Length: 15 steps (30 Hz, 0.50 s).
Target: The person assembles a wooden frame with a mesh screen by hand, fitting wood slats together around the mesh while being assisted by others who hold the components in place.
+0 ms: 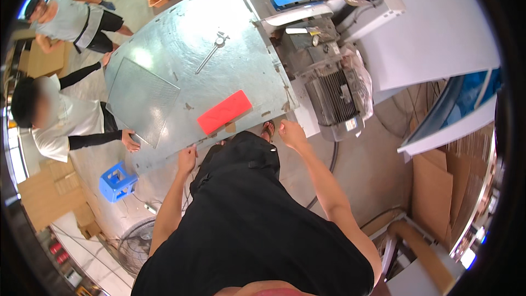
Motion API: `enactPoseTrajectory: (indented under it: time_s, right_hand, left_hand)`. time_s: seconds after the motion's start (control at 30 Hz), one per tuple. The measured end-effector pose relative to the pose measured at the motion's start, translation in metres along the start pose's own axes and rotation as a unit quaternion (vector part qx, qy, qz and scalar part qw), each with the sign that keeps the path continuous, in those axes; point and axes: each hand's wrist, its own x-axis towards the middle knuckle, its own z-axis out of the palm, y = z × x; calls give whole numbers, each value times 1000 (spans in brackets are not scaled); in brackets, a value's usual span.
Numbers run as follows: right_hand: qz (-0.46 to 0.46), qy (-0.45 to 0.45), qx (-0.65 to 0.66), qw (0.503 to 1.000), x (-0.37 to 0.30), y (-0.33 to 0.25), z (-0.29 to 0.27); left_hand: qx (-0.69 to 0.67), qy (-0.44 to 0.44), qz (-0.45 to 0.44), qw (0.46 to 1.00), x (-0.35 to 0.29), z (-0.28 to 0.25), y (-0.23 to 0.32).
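My left hand (188, 159) is closed beside the near edge of a grey metal table (164, 44). What its fingers hold, if anything, is hidden. Off the table's near right corner, my right hand (293, 134) is curled into a fist, with nothing showing in it. A flat red block (224, 112) lies on the tabletop near that edge, between and beyond my hands. Farther back rests a dial caliper (212, 53). On the left side of the table is a thin mesh metal sheet (143, 97), and a co-worker's hand (130, 140) touches the table edge near its corner.
Two people stand left of the table. A machine with a finned motor (332, 96) adjoins its right side. A blue stool (118, 182) and a floor fan (137, 245) stand at lower left. Cardboard (433, 186) leans at right, and a cable (333, 159) crosses the floor.
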Motion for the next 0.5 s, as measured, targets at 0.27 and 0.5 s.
enactPoseTrajectory:
  time_s: [0.27,0.5]
  right_hand:
    - [-233,-48,-11,971,103,-50,-46]
    - [-329,-41,41,942,121,-138,-37]
  left_hand:
    - [-19,74,-99,992,-82,28,-51]
    - [114,91,-157,977,-133,60,-140]
